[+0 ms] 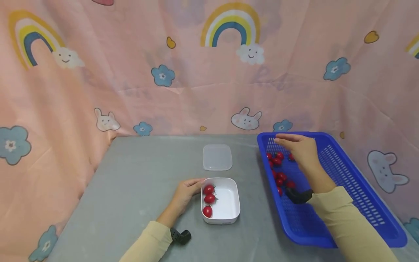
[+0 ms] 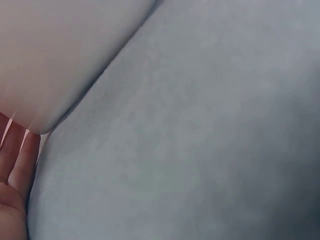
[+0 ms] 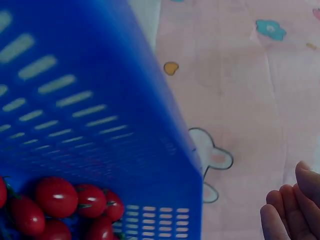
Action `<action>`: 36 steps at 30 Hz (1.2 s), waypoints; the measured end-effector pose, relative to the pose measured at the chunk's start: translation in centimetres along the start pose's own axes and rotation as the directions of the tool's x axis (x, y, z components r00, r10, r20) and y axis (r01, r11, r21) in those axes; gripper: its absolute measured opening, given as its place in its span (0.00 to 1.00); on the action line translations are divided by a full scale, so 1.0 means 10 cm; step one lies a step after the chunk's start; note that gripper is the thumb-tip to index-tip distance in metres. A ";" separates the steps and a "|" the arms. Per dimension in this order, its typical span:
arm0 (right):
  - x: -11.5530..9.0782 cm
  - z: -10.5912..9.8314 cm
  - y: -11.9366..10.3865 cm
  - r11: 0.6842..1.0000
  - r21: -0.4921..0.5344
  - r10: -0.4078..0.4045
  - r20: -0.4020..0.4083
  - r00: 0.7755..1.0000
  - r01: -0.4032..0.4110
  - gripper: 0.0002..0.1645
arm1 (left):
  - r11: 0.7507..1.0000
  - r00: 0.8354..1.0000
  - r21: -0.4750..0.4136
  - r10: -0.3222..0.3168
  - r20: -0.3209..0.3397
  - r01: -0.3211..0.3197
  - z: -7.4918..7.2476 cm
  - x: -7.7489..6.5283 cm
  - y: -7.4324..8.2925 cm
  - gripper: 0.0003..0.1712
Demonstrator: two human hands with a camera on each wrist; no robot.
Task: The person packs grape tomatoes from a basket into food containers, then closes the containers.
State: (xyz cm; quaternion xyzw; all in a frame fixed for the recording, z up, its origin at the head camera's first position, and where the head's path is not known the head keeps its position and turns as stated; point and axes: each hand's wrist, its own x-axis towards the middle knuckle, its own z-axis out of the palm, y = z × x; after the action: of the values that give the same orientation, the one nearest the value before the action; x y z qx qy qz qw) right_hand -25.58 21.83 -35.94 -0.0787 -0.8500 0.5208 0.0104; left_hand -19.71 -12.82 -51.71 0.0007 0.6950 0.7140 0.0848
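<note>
A square white container stands on the grey table with 3 cherry tomatoes along its left side. My left hand touches the container's outer left wall near the far corner; the left wrist view has its fingers extended against that wall. Over the far left part of a blue basket, my right hand hovers with nothing visible in it. Its loosely bent fingers show in the right wrist view. Several cherry tomatoes lie inside the basket, partly hidden by the right arm in the head view.
A translucent square lid lies flat on the table behind the container. The basket's raised left rim stands between the container and the basket's tomatoes. A patterned pink curtain hangs behind the table.
</note>
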 end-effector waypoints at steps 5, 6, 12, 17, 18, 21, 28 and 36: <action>0.11 0.02 0.14 1.000 0.008 0.011 -0.016 1.000 -0.011 0.40 | 1.000 1.000 -0.011 0.012 -0.005 -0.012 0.01 0.01 -0.02 0.19; 0.14 0.02 0.16 1.000 0.005 0.011 -0.020 1.000 -0.011 0.40 | 1.000 1.000 -0.018 0.016 -0.010 -0.017 0.01 0.01 -0.02 0.19; 0.20 0.03 0.29 0.998 0.037 0.044 0.000 0.999 -0.044 0.39 | 1.000 1.000 -0.023 0.001 -0.020 -0.001 0.01 0.00 -0.03 0.19; 0.26 0.00 0.38 0.993 0.088 0.075 0.027 0.997 -0.077 0.38 | 1.000 0.999 -0.013 -0.010 -0.034 0.010 0.02 0.01 -0.03 0.18; 0.27 -0.01 0.40 0.993 0.087 0.082 0.030 0.996 -0.085 0.38 | 1.000 0.999 -0.010 -0.008 -0.037 0.007 0.02 0.02 -0.03 0.18; 0.30 -0.02 0.44 0.991 0.078 0.109 0.046 0.993 -0.112 0.39 | 1.000 0.999 -0.010 -0.014 -0.049 0.013 0.03 0.02 -0.03 0.18; 0.35 -0.05 0.52 0.990 0.056 0.126 0.070 0.990 -0.130 0.36 | 1.000 0.999 -0.020 -0.013 -0.039 0.012 0.03 0.03 -0.03 0.19; 0.41 -0.07 0.65 0.989 0.008 0.145 0.081 0.986 -0.146 0.38 | 0.999 0.999 -0.051 -0.001 -0.044 -0.002 0.04 0.03 -0.04 0.19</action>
State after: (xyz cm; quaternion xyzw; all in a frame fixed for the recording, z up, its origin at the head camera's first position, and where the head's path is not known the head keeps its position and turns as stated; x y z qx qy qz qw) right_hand -28.73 25.95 -41.60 -0.1193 -0.8381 0.5288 -0.0612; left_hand -19.89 -12.42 -52.07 -0.0172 0.6783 0.7313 0.0692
